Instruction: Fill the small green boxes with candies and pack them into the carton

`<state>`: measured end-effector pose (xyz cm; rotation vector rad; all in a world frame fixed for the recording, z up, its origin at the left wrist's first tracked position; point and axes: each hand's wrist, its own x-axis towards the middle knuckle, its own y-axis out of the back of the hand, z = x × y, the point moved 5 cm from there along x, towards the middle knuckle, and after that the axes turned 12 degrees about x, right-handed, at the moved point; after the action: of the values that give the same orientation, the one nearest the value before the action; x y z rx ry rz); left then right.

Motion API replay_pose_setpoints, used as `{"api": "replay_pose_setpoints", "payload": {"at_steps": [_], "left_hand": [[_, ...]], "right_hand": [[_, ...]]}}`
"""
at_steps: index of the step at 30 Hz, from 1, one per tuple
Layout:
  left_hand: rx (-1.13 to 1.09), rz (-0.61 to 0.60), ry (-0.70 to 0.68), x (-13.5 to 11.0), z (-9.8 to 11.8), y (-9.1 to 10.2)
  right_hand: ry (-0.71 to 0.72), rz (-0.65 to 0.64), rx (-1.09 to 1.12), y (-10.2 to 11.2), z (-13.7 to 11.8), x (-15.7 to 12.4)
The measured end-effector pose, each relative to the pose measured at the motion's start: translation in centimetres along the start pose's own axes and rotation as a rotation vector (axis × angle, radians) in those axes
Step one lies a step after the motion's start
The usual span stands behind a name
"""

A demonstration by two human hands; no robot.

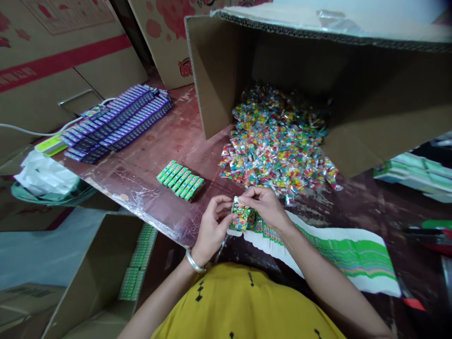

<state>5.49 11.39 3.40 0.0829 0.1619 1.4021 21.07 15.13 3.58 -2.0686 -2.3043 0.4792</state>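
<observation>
Close to my body, a small printed candy box (240, 220) in green, yellow and red is held between both hands. My left hand (214, 225) grips its left side with thumb and fingers. At the box's top end, my right hand (264, 205) pinches a pale flap; whether anything else is in those fingers I cannot tell. Under my right forearm lies a long fanned row of flat green box blanks (349, 254) with white edges. Just beyond my hands, clear packets of colourful candies (275, 146) spill from a cardboard carton (219, 80) lying on its side.
A short row of green boxes (180, 180) sits on the red table (141, 174), left of my hands. Stacked purple boxes (116, 125) stand farther back beside a white cable (31, 132). Below the table edge, an open carton (95, 268) holds green boxes.
</observation>
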Motion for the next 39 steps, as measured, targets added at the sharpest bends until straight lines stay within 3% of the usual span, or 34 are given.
{"api": "replay_pose_setpoints", "payload": {"at_steps": [4,10,16,19,23,28,31,34,36,39], "left_hand": [[0.025,-0.012,-0.002,-0.1,0.2,0.1],[0.034,-0.025,0.019,-0.1,-0.3,0.3],[-0.103,-0.002,0.073,0.0,-1.4,0.4],[-0.165,0.062,0.126,0.3,-1.9,1.1],[-0.211,0.142,0.197,0.8,-2.5,2.5],[-0.358,0.109,0.289,0.6,-2.7,2.7],[-0.398,0.047,0.296,0.3,-2.5,2.2],[-0.374,-0.02,0.31,0.2,-2.7,1.7],[-0.279,-0.044,0.293,0.2,-2.8,1.6],[-0.099,-0.066,0.213,0.4,-2.7,1.3]], "right_hand": [[0.058,-0.018,-0.065,-0.1,-0.3,0.1],[0.359,-0.05,-0.324,-1.0,-1.9,-1.6],[0.325,-0.157,-0.527,-1.4,-1.1,-2.8],[0.291,-0.175,-0.656,0.3,-1.3,-1.8],[0.267,0.013,-1.153,4.8,-1.8,0.6],[0.261,-0.117,-1.437,6.6,-0.5,2.2],[0.323,-0.083,-1.443,6.6,-0.1,2.7],[0.417,0.048,-1.306,7.0,-0.9,2.8],[0.467,0.191,-1.098,7.4,-2.0,2.6],[0.436,0.338,-0.6,7.4,-3.4,1.7]]}}
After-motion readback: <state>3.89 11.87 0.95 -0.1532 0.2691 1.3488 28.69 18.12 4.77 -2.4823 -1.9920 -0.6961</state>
